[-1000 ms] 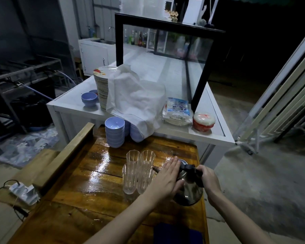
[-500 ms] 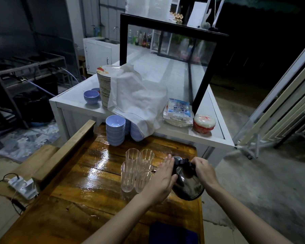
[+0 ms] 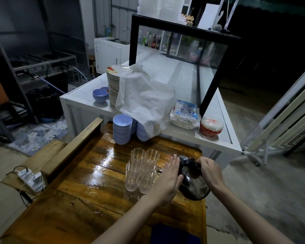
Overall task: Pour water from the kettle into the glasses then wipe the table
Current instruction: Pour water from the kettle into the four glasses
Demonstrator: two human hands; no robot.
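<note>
Gripping kettle handle: right hand; left hand flat against it | wooden table glossy (wet)

Kettle, tilted toward four clear glasses on wet wooden tabletop; right hand grips handle, left hand flat against body.

Colours on and around the wet wooden table

Glossy amber-brown table; dark metallic kettle with black handle; clear ribbed glasses; lilac-blue bowls at 12 o'clock; white cloth; dark blue rag.
</note>
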